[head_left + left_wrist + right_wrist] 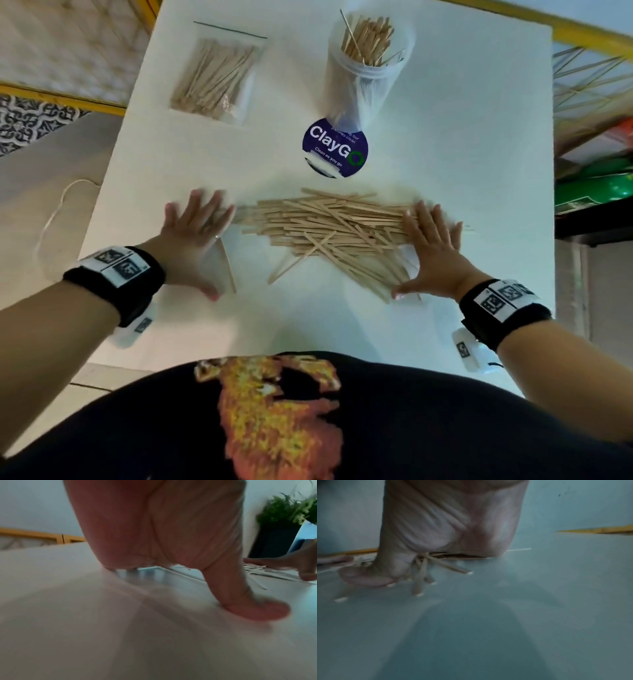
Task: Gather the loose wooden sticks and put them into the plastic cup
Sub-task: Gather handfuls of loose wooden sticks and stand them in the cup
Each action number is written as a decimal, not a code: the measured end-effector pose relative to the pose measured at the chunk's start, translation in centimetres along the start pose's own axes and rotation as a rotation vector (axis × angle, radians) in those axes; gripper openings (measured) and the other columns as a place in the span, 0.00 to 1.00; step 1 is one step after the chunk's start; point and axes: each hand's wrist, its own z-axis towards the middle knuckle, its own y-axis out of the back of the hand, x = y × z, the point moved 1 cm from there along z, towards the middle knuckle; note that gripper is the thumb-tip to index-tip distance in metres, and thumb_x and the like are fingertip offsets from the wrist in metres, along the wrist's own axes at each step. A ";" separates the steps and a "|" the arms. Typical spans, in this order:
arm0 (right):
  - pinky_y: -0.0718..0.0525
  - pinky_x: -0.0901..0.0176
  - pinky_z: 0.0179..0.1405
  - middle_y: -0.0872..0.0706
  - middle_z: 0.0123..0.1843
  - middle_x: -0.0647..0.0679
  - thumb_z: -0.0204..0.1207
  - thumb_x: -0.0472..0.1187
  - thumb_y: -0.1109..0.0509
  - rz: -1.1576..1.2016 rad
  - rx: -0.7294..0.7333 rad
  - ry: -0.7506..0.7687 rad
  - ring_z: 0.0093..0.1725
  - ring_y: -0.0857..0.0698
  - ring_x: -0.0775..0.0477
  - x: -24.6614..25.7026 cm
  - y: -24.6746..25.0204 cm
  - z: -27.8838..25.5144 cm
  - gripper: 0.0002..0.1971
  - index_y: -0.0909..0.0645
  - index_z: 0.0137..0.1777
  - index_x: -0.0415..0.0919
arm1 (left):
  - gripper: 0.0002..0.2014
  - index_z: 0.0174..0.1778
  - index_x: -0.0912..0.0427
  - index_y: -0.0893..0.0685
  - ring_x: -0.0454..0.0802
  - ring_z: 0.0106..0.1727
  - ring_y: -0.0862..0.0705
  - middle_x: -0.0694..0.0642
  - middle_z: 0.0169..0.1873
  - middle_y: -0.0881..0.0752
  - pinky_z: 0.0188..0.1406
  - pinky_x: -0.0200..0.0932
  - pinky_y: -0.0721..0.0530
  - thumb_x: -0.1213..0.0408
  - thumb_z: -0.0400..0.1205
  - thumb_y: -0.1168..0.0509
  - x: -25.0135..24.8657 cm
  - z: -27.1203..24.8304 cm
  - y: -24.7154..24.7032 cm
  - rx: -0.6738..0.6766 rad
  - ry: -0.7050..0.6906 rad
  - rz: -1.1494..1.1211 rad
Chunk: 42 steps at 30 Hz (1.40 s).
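Note:
A heap of loose wooden sticks [325, 233] lies across the middle of the white table [479, 137]. My left hand [195, 236] lies flat, fingers spread, at the heap's left end. My right hand [431, 250] lies flat on its right end, pressing on sticks [421, 577] that poke out under the palm. The clear plastic cup [366, 72] stands at the back, upright, with several sticks inside. One stray stick [227, 267] lies by my left thumb [254, 607].
A clear zip bag of sticks [215, 78] lies at the back left. A round blue ClayGo sticker [334, 150] sits between the cup and the heap. A yellow rail [589, 37] runs behind the table. A potted plant [283, 520] stands off to the side.

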 end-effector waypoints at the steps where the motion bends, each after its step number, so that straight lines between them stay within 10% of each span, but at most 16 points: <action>1: 0.72 0.26 0.76 0.78 0.83 0.47 0.43 0.83 0.34 0.010 -0.011 0.008 0.80 0.78 0.39 0.8 -0.1 0.4 0.74 0.81 0.76 0.56 | 0.74 0.72 0.42 0.83 0.58 0.77 0.81 0.51 0.77 0.80 0.75 0.73 0.64 0.17 0.45 0.42 -0.6 0.2 0.0 -0.044 -0.012 -0.022; 4: 0.70 0.25 0.76 0.76 0.84 0.44 0.43 0.89 0.46 0.029 -0.042 0.052 0.80 0.78 0.39 3.9 -0.2 1.9 0.71 0.82 0.76 0.55 | 0.70 0.74 0.46 0.81 0.60 0.77 0.79 0.52 0.75 0.82 0.74 0.78 0.61 0.15 0.49 0.47 -3.5 1.5 0.3 -0.113 0.004 -0.053; 13: 0.69 0.29 0.79 0.68 0.86 0.46 0.53 0.74 0.24 -0.057 -0.100 0.131 0.84 0.69 0.39 7.5 2.5 4.5 0.70 0.69 0.83 0.51 | 0.68 0.79 0.47 0.75 0.66 0.80 0.73 0.54 0.82 0.70 0.71 0.78 0.69 0.25 0.60 0.33 -10.4 6.3 4.5 -0.266 -0.018 -0.033; 18: 0.42 0.39 0.80 0.35 0.80 0.40 0.63 0.61 0.21 -0.112 -0.165 0.155 0.79 0.38 0.36 8.2 5.2 6.0 0.54 0.45 0.83 0.41 | 0.52 0.83 0.61 0.45 0.66 0.80 0.42 0.64 0.76 0.36 0.80 0.68 0.51 0.38 0.70 0.30 -10.4 7.5 6.8 -0.321 -0.040 0.043; 23: 0.25 0.44 0.64 0.23 0.65 0.41 0.72 0.49 0.25 -0.127 -0.156 0.171 0.66 0.26 0.37 9.6 6.5 7.4 0.26 0.25 0.68 0.42 | 0.28 0.67 0.62 0.24 0.65 0.64 0.26 0.63 0.62 0.23 0.62 0.58 0.30 0.48 0.77 0.31 -9.7 7.0 6.4 -0.430 0.008 -0.013; 34: 0.30 0.54 0.45 0.17 0.57 0.35 0.84 0.36 0.43 -0.048 -0.121 0.133 0.50 0.19 0.35 6.8 9.7 6.0 0.10 0.28 0.62 0.33 | 0.14 0.62 0.62 0.26 0.63 0.53 0.18 0.61 0.47 0.13 0.59 0.54 0.33 0.57 0.86 0.44 -8.1 5.7 7.0 -0.482 0.092 -0.019; 42: 0.34 0.56 0.29 0.28 0.32 0.50 0.85 0.46 0.42 0.559 -0.285 -0.159 0.30 0.30 0.51 5.1 8.8 2.8 0.11 0.31 0.43 0.41 | 0.11 0.42 0.60 0.33 0.63 0.46 0.23 0.58 0.40 0.25 0.51 0.52 0.35 0.59 0.88 0.50 -7.6 3.4 7.2 -0.510 0.197 -0.378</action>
